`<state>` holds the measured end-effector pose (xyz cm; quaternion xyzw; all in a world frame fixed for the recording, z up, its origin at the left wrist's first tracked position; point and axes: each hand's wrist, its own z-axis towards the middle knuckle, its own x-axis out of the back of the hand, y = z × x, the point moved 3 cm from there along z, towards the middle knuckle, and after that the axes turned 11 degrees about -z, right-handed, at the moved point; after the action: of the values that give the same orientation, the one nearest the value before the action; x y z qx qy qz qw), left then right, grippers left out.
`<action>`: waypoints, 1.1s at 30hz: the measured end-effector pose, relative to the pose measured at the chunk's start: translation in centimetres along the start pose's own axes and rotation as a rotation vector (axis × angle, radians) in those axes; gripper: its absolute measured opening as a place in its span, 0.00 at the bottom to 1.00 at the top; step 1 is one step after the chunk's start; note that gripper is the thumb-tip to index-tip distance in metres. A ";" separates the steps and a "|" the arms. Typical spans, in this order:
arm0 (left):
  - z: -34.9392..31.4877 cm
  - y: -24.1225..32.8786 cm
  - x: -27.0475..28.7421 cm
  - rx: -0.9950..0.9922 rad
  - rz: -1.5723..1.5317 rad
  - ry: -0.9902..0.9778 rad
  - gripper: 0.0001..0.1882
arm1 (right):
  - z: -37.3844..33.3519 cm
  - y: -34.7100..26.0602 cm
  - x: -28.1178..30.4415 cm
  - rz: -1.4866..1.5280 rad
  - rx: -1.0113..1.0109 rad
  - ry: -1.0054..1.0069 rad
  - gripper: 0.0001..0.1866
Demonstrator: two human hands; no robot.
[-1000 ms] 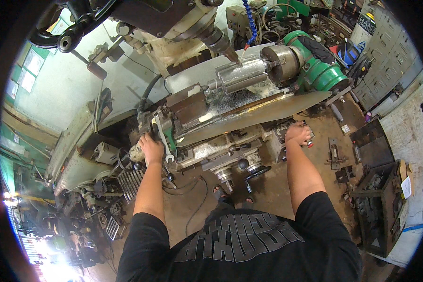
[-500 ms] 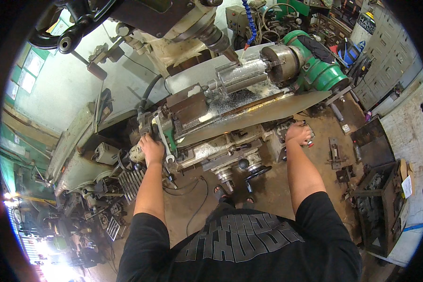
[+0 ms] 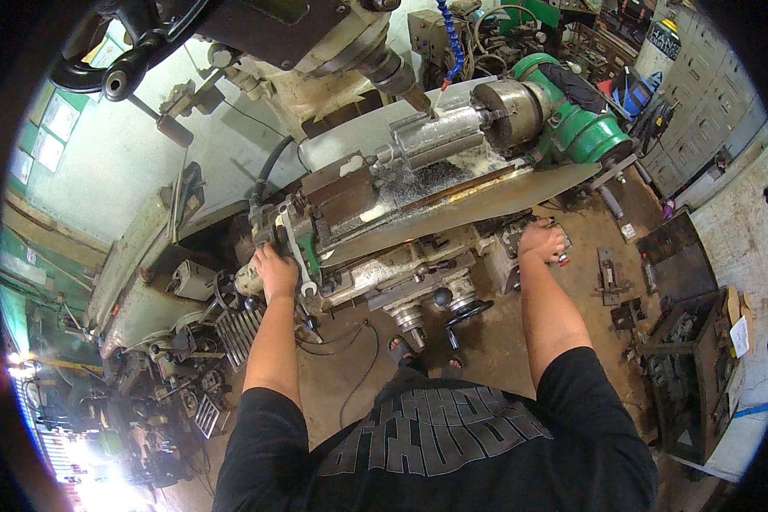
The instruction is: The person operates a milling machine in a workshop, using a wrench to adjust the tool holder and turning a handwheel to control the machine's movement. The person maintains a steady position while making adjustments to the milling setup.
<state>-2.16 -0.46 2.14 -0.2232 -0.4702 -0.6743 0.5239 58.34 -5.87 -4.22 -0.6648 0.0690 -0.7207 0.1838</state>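
My left hand rests at the left end of the milling machine's table, its fingers curled over a part hidden beneath them. Close beside it lies an open-end wrench. On the right, my right hand is closed over the top of a small box-like unit at the table's front; a red-tipped knob shows beside the fingers. A shiny slotted metal cylinder is held between a chuck and a dark tailstock block. The spindle nose comes down just over the cylinder.
Metal chips cover the table around the cylinder. A green dividing head stands behind the chuck. A bent sheet guard runs along the front, above a black crank handle. At the far right stands a metal bin.
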 end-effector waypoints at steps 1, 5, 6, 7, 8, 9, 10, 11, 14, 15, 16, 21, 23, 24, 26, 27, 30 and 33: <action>0.0 0.0 0.0 0.011 0.010 -0.005 0.29 | 0.0 0.0 0.0 0.005 -0.009 -0.015 0.28; 0.1 0.0 -0.1 0.001 -0.009 -0.013 0.29 | 0.0 0.0 0.1 0.025 -0.007 -0.017 0.29; 0.1 0.0 0.0 -0.005 -0.005 -0.016 0.29 | 0.0 0.0 0.1 0.031 -0.009 -0.032 0.29; 0.1 0.0 0.0 -0.011 -0.001 -0.019 0.30 | 0.1 0.0 0.1 0.038 -0.015 -0.052 0.29; 0.1 0.0 0.0 -0.014 0.000 -0.018 0.29 | 0.1 0.0 0.1 0.033 -0.011 -0.042 0.29; 0.1 0.0 0.0 -0.018 0.001 -0.017 0.29 | 0.1 0.0 0.0 0.030 -0.012 -0.039 0.29; 0.1 0.0 0.0 -0.010 0.003 -0.027 0.29 | 0.1 0.0 -0.1 0.032 -0.016 -0.049 0.29; 0.1 0.1 0.1 -0.017 0.002 -0.016 0.29 | 0.1 0.0 -0.2 0.023 -0.011 -0.028 0.29; 0.1 0.0 0.1 -0.004 0.004 -0.019 0.29 | 0.2 0.0 -0.4 0.010 -0.011 0.003 0.29; 0.1 0.0 0.0 0.003 0.006 -0.022 0.29 | 0.2 0.0 -0.5 0.006 -0.012 0.021 0.29; 0.1 -0.1 0.0 0.015 0.009 -0.032 0.29 | 0.2 0.0 -0.5 0.010 -0.018 0.021 0.28; 0.2 -0.3 -0.1 0.004 0.002 -0.011 0.29 | 0.1 0.0 -0.4 0.001 -0.009 0.036 0.28; 0.2 -0.2 -0.1 -0.001 0.002 -0.009 0.29 | 0.1 0.0 -0.3 0.000 -0.008 0.030 0.28; 0.2 -0.2 -0.1 -0.002 -0.001 -0.013 0.29 | 0.1 0.0 -0.3 0.000 -0.007 0.027 0.28; 0.2 -0.2 -0.1 0.002 0.001 -0.020 0.30 | 0.1 0.0 -0.2 0.002 -0.004 0.032 0.28; 0.1 -0.2 -0.1 0.009 0.007 -0.023 0.30 | 0.1 0.0 -0.2 0.002 -0.002 0.039 0.28; 0.0 -0.2 -0.1 0.008 0.009 -0.019 0.31 | 0.1 0.0 -0.2 0.001 0.002 0.032 0.28; 0.0 -0.2 -0.1 0.001 -0.002 -0.019 0.31 | 0.1 0.0 -0.3 0.002 -0.003 0.018 0.28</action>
<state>-2.34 -0.37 1.94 -0.2289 -0.4758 -0.6723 0.5188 58.45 -5.76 -4.44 -0.6586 0.0725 -0.7263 0.1830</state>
